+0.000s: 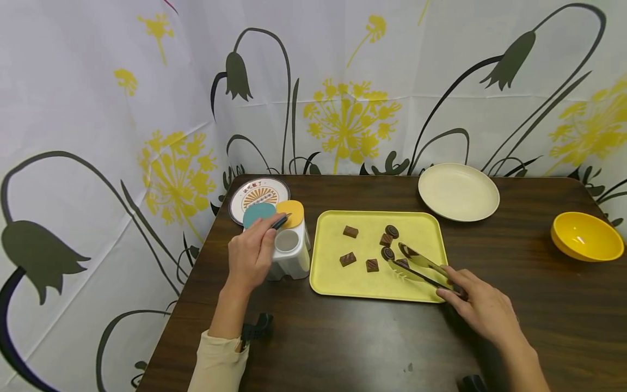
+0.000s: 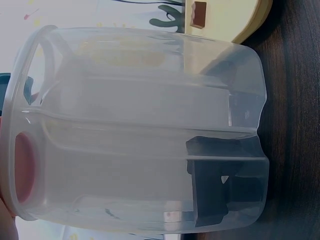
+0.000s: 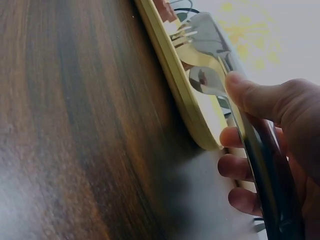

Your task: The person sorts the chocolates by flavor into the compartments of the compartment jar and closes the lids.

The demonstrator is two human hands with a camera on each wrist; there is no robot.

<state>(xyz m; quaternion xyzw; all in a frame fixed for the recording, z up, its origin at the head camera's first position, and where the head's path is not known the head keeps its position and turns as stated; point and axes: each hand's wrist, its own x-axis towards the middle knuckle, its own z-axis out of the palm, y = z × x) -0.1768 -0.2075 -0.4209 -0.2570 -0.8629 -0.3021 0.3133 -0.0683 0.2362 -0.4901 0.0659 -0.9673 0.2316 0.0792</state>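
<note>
My left hand [image 1: 251, 253] is at the top of a clear, several-compartment container [image 1: 289, 267], pinching a small dark blue lid [image 1: 280, 221] seen nearly edge-on. Beside it are a teal lid [image 1: 258, 212] and a yellow lid [image 1: 292, 213]; the front compartment [image 1: 287, 240] is uncovered. My right hand [image 1: 482, 305] grips metal tongs [image 3: 260, 155] with one forked end and one spoon-like end. Their ends stand apart over the yellow tray [image 1: 333, 286], close to a round dark chocolate [image 1: 387, 253] and a square chocolate [image 1: 403, 263]. Whether they touch either chocolate I cannot tell.
More chocolates lie on the tray, including a square one [image 1: 348, 259] at left and a round one [image 1: 392, 231] at the back. A patterned plate [image 1: 237, 207] stands behind the container. To the right are a cream plate [image 1: 459, 191] and a yellow bowl [image 1: 585, 239].
</note>
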